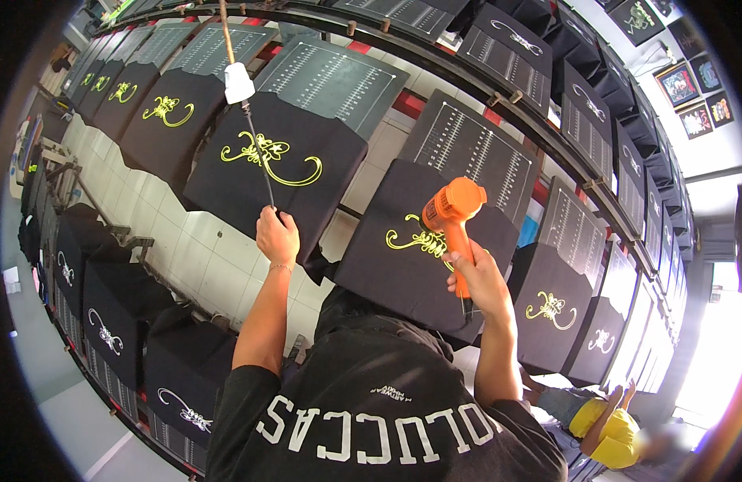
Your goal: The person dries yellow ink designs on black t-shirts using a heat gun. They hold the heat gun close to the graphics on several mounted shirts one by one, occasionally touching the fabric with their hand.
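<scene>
My right hand (486, 283) is wrapped round the handle of an orange hair dryer (456, 202). The dryer hangs over a black T-shirt (371, 249) with a yellow-green line print (399, 241), part of which it hides. Pinched in my left hand (277, 234) is a black cord (262, 165), which runs up to a white socket connector (239, 83) on a hanging cable. Behind this cord, another black shirt (218, 181) bears a similar yellow-green print (302, 177). Both shirts are spread over dark boards marked with white rulers.
Long rows of boards (331, 80) with black shirts extend left and right. A dark metal rail (435, 60) runs along their far side. Behind on the left stands another row of shirts (106, 321) with white prints. A person in a yellow top (604, 434) is at the lower right.
</scene>
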Available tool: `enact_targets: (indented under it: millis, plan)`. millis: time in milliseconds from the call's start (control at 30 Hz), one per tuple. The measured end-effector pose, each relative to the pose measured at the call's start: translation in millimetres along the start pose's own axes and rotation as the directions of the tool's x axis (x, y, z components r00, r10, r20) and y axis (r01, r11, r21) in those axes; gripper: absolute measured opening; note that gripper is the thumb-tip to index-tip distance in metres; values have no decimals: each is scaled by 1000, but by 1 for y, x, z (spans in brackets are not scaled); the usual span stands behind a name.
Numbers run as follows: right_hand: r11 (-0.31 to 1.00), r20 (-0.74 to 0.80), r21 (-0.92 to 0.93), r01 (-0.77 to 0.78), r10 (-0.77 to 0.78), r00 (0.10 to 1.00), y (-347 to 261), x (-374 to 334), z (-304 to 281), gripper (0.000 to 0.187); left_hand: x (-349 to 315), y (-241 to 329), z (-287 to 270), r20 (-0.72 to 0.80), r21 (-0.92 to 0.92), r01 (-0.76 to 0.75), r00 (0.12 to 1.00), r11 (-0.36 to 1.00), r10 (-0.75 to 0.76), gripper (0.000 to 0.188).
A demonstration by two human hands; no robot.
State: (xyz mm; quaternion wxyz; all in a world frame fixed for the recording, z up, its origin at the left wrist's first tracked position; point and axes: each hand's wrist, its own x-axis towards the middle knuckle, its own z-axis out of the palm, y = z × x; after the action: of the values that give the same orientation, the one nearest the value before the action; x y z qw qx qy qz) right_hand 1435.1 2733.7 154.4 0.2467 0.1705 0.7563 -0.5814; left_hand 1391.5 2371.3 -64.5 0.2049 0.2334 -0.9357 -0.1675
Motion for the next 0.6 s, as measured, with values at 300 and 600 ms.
enact_targets:
  millis: [300,600]
  plan:
    - [997,101,43,69,-73,992,-13,12,18,36,0,0,0,-10,4,-11,1000,1000,11,22]
    - [999,10,-17,37,-37,999,-10,6,5,43,-1,-2,3,-38,17,-35,999,999,36,21]
